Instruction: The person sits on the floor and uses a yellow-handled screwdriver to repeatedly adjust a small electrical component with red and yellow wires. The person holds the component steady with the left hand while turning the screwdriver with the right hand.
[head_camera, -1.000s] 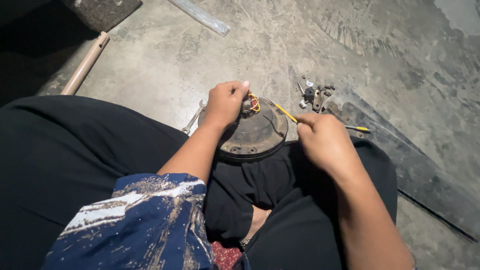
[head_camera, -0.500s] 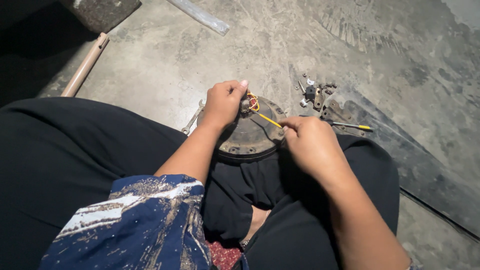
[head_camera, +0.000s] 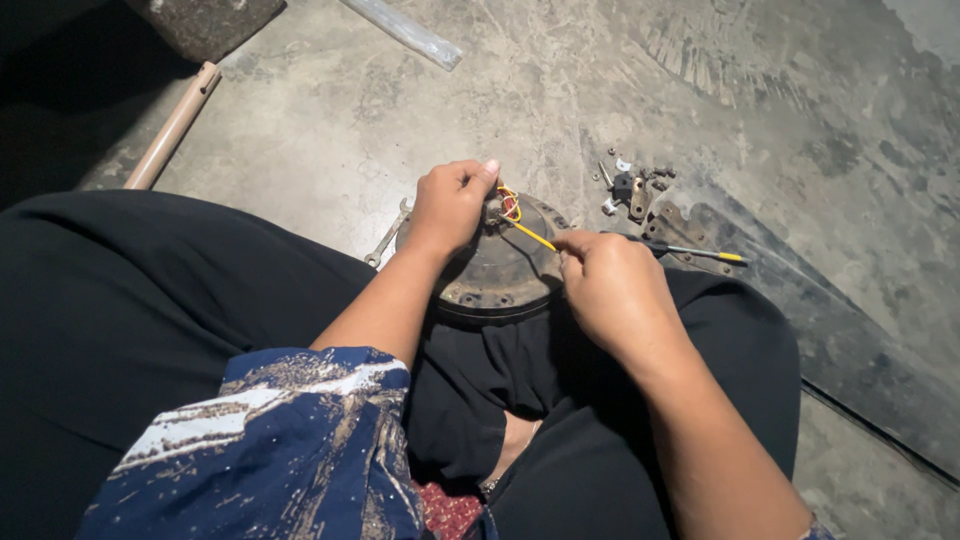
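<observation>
A round, rusty metal motor housing (head_camera: 500, 275) rests between my knees on the concrete floor. My left hand (head_camera: 450, 205) grips its far top edge, thumb beside a small bundle of yellow and red wires (head_camera: 508, 203). My right hand (head_camera: 610, 285) pinches a thin yellow wire (head_camera: 530, 234) that runs taut from that bundle to my fingertips.
A screwdriver with a yellow tip (head_camera: 700, 251) lies on the floor right of my hand. Several loose bolts and small brackets (head_camera: 635, 185) lie beyond it. A spanner (head_camera: 385, 235) pokes out left of the housing. A wooden handle (head_camera: 172, 128) and a metal strip (head_camera: 405, 30) lie farther off.
My right hand has moved left toward the housing, so the yellow wire between it and the bundle is shorter. The left hand has stayed in place.
</observation>
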